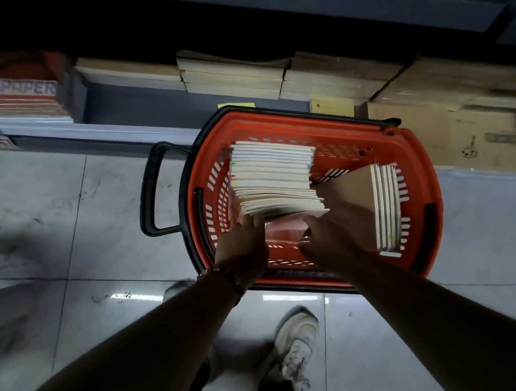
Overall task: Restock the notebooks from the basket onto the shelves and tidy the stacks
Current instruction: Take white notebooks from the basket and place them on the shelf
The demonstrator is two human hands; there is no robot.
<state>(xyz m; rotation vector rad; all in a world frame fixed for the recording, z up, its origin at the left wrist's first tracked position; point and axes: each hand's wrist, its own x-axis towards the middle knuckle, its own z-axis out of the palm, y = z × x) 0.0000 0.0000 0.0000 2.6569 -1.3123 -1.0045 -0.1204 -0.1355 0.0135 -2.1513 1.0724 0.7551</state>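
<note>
A: Grey tiled floor (pixel 70 206) ran under everything, glossy and scuffed, with a low shelf (pixel 142 105) along the far edge. What did the hands do?

B: Left hand (pixel 242 250) reached into the red basket (pixel 276 121), fingers pressed against the near edge of the tall notebook stack (pixel 272 176); a beaded band sat on that wrist. Whether the fingers curled under the stack, I could not tell. Right hand (pixel 325 236) was closed around the stack's lower right corner, thumb on a pinkish wrapped pack (pixel 283 230) beneath it.

A: And the rest of the basket?

B: Second, smaller group of notebooks (pixel 385 205) stood on edge against the right wall, brown cover facing inward, just beside the right hand. Black handle (pixel 152 186) lay flat out to the left on the floor.

A: Beyond the basket?

B: Shelf held flat piles of brown-covered pads (pixel 231 73) directly behind the basket, paper reams (pixel 15 98) to the left. Cardboard box (pixel 458 137) stood on the floor to the right. One pale sneaker (pixel 296 344) showed near the bottom edge. Lighting dim; edges blurred.
</note>
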